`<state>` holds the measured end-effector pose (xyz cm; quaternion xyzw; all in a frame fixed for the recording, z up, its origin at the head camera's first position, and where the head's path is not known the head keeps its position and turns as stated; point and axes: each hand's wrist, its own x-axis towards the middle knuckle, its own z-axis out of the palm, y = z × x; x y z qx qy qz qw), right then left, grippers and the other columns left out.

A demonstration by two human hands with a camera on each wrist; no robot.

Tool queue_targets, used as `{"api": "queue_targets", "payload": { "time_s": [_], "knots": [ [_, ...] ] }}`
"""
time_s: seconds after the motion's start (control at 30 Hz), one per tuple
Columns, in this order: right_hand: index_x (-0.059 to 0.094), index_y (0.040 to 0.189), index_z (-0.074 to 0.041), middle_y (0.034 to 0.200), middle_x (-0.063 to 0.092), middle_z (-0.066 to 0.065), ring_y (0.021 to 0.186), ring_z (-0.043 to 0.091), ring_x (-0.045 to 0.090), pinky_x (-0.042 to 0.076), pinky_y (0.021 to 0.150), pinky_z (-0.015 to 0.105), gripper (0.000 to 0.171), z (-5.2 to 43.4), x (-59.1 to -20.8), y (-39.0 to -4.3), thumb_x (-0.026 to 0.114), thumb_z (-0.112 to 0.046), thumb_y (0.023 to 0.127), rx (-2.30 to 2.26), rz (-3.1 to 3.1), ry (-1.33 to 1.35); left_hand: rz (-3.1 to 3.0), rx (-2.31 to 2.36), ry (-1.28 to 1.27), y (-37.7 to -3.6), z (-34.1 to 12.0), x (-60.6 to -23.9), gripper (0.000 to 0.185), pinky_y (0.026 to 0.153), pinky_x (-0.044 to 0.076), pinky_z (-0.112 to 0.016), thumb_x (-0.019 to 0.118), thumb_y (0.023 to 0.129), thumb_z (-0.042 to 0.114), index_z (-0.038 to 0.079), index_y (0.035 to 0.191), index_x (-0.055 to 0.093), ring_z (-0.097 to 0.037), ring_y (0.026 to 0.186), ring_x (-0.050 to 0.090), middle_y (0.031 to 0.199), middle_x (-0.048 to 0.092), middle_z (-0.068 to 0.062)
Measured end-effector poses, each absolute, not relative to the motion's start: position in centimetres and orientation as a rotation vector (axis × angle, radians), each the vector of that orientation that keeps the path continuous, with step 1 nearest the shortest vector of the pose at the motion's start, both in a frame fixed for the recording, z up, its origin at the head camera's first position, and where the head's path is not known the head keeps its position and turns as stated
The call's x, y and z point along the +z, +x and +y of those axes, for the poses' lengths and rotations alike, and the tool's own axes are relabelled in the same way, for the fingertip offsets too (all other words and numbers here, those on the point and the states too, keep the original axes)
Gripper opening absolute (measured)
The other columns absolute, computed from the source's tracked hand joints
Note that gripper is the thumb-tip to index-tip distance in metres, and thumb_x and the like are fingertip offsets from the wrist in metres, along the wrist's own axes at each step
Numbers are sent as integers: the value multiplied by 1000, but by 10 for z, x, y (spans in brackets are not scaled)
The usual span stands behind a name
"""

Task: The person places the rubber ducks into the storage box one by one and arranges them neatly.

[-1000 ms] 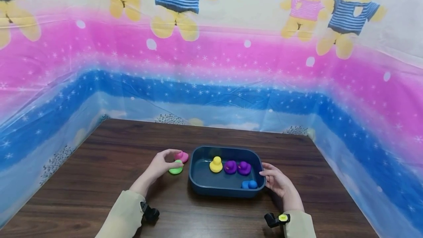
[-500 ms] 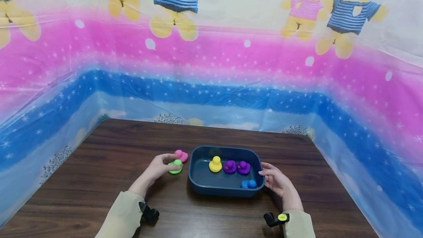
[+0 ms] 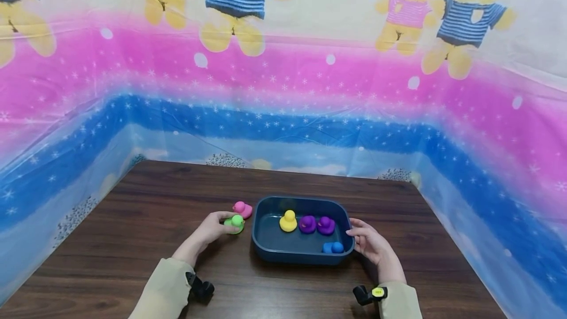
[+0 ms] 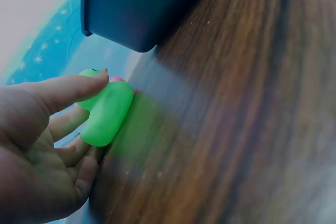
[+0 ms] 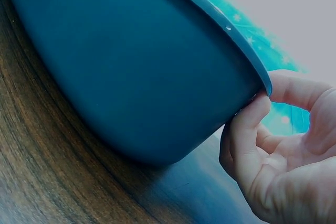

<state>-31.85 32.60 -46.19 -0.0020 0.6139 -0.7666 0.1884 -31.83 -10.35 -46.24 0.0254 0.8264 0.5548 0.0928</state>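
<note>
A green toy duck (image 3: 236,222) sits on the wooden table (image 3: 133,220), just left of a dark blue tub (image 3: 266,250). My left hand (image 3: 220,224) pinches it: in the left wrist view the thumb (image 4: 68,90) lies on top of the green duck (image 4: 107,111) and the other fingers curl beside it. A pink duck (image 3: 242,208) stands free just behind. My right hand (image 3: 365,240) grips the tub's right end; in the right wrist view its fingertips (image 5: 249,121) press the tub wall (image 5: 131,77) under the rim.
Inside the tub are a yellow duck (image 3: 288,221), two purple ducks (image 3: 307,224) (image 3: 326,225) and a blue duck (image 3: 333,247). A teddy-bear patterned plastic sheet (image 3: 283,87) walls the table on the back and both sides.
My left hand's fingers have drawn back from the pink duck and settled round the green duck. The right hand and the tub have stayed put.
</note>
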Motion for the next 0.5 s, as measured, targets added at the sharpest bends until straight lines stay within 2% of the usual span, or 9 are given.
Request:
{"api": "queue_targets", "payload": {
  "time_s": [0.13, 0.33, 0.5],
  "knots": [
    [41, 125, -11, 90, 68, -6, 75, 4, 68, 55, 73, 21, 31, 327, -463, -319, 48, -2, 97, -2166, 1710, -6, 2485, 1624, 105, -319, -103, -465, 52, 99, 45, -49, 72, 86, 10, -8, 131, 55, -34, 115, 51, 131, 54, -25],
    [38, 131, -9, 91, 68, -7, 75, 3, 68, 55, 74, 21, 36, 326, -463, -319, 48, -3, 97, -2162, 1722, -2, 2531, 1611, 102, -318, -102, -466, 45, 91, 47, -42, 74, 85, 11, -8, 123, 59, -31, 107, 52, 122, 58, -22],
    [38, 130, -9, 92, 68, -7, 74, 3, 68, 55, 73, 21, 36, 326, -464, -318, 49, -2, 96, -2166, 1721, -2, 2543, 1623, 57, -317, -103, -466, 42, 93, 44, -45, 75, 85, 16, -7, 117, 60, -32, 108, 50, 120, 58, -21]
  ]
}}
